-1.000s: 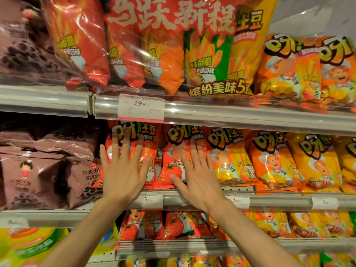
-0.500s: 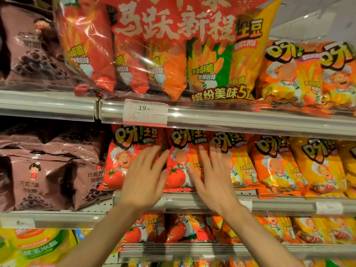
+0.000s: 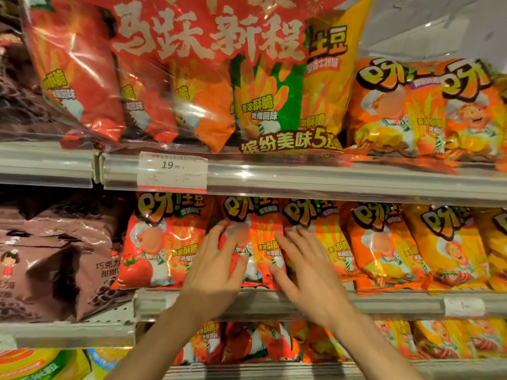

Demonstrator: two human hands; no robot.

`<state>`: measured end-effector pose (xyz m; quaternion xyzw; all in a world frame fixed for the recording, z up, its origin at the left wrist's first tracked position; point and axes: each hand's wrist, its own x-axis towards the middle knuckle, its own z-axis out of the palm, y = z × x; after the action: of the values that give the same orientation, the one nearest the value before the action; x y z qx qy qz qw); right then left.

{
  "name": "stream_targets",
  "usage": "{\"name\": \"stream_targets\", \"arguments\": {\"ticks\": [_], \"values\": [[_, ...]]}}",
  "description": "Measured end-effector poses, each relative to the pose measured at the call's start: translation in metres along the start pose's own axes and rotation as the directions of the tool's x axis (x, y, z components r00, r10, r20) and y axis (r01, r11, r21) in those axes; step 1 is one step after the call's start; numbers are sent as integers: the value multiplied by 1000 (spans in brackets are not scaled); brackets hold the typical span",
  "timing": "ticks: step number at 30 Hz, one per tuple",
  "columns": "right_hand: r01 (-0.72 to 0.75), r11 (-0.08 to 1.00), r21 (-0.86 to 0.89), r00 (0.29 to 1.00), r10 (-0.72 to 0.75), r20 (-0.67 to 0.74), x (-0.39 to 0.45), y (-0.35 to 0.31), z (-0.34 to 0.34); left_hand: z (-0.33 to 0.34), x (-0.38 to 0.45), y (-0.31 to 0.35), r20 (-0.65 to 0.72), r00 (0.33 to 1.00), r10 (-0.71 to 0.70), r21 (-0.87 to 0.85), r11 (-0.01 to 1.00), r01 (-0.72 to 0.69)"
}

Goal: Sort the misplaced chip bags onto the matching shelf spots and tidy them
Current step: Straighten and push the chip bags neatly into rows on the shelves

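Both hands are spread flat with straight fingers, pinching nothing. The left hand [image 3: 212, 266] lies with its fingertips on the left part of a red tomato chip bag [image 3: 256, 242] standing in the middle shelf row, and the right hand [image 3: 303, 266] presses on that bag's right edge, where it meets an orange-yellow bag [image 3: 325, 237] just beside it. The hands are close together, thumbs nearly meeting in front of the shelf rail [image 3: 260, 304]. Left of them, another red tomato bag [image 3: 162, 242] stands upright, touching the one being pressed. To the right, the row runs on through an orange bag [image 3: 381, 242] and a yellow bag [image 3: 450, 248], all upright and facing out, overlapping slightly at their edges. Further left sit brown chocolate snack bags [image 3: 60, 259], slumped and creased. Above, the upper shelf carries a large red multipack [image 3: 192, 72] behind a price tag [image 3: 172, 171] reading 19.90. Judging by this, the middle row looks grouped by colour and mostly neat, so the work here seems to be at the squaring-up stage; no bag is being carried. Whether strays remain on the lower shelf [image 3: 274, 344], partly hidden by the arms, cannot be told.
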<state>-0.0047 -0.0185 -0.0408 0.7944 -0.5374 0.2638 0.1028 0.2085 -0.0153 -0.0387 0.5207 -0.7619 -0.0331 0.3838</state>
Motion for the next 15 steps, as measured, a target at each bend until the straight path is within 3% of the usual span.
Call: {"name": "stream_targets", "arguments": {"ticks": [15], "values": [[92, 988, 125, 991, -79, -111, 4, 7, 7, -8, -6, 6, -37, 999, -7, 16, 1000, 7]]}}
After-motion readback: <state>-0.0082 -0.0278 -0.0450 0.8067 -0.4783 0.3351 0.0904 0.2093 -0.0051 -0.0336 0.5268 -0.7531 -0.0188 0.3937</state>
